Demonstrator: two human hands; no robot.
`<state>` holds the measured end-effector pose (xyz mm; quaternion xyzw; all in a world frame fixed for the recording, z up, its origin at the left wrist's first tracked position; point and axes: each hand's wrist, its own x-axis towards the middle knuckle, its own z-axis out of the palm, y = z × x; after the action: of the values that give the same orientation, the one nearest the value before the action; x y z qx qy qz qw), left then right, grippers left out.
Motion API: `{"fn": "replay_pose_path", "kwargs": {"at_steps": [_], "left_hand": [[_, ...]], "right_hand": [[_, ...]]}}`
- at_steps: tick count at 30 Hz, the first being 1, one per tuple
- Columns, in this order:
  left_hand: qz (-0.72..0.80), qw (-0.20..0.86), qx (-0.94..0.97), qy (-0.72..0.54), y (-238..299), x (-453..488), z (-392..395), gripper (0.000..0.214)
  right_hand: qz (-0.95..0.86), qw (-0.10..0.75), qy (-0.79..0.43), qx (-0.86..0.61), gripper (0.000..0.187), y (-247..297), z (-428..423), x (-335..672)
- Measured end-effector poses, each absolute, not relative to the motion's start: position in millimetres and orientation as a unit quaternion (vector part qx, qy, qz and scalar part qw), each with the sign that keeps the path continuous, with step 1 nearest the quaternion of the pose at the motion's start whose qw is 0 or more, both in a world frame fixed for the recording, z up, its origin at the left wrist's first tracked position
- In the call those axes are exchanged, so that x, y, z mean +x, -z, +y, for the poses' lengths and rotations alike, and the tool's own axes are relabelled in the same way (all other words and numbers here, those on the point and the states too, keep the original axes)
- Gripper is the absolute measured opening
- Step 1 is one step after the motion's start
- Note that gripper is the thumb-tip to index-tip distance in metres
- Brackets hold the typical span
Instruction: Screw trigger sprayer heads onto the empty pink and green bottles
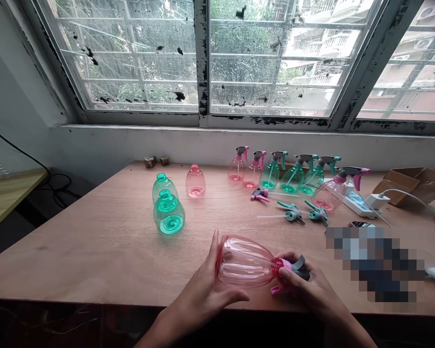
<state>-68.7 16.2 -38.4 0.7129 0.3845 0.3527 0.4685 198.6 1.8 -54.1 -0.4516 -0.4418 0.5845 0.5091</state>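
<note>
A clear pink spray bottle (244, 265) lies on its side near the front edge of the wooden table (105, 241). My left hand (203, 295) cups the bottle's base from below and behind. My right hand (304, 287) is closed round the pink collar and grey trigger head (300, 267) at the bottle's neck.
Two green open bottles (168, 212) and one pink open bottle (195, 181) stand at the middle left. Several assembled spray bottles (286, 174) line the back. Loose trigger heads (300, 212) lie in front of them. A power strip (358, 203), cardboard boxes (409, 183) and a blurred patch sit at the right.
</note>
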Motion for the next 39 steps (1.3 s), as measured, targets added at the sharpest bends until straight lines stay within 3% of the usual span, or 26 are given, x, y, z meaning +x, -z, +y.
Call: {"fn": "replay_pose_path", "kwargs": {"at_steps": [8,14,21,26,32,39], "left_hand": [[0.355,0.410,0.755,-0.369,47,-71,18,0.102],[0.367,0.460,0.724,-0.359,45,-69,18,0.128],[0.352,0.409,0.758,-0.366,45,-70,17,0.102],[0.368,0.483,0.716,-0.345,41,-71,15,0.126],[0.380,0.404,0.749,-0.363,42,-70,17,0.094],[0.391,0.476,0.692,-0.376,39,-66,17,0.115]], "right_hand": [[-0.461,0.505,-0.560,-0.467,0.045,53,4,199],[-0.455,0.509,-0.570,-0.457,0.043,54,3,200],[-0.451,0.514,-0.564,-0.463,0.046,55,4,202],[-0.473,0.512,-0.551,-0.459,0.043,56,4,203],[-0.466,0.515,-0.547,-0.469,0.046,56,4,203],[-0.482,0.507,-0.535,-0.473,0.047,56,4,203]]}}
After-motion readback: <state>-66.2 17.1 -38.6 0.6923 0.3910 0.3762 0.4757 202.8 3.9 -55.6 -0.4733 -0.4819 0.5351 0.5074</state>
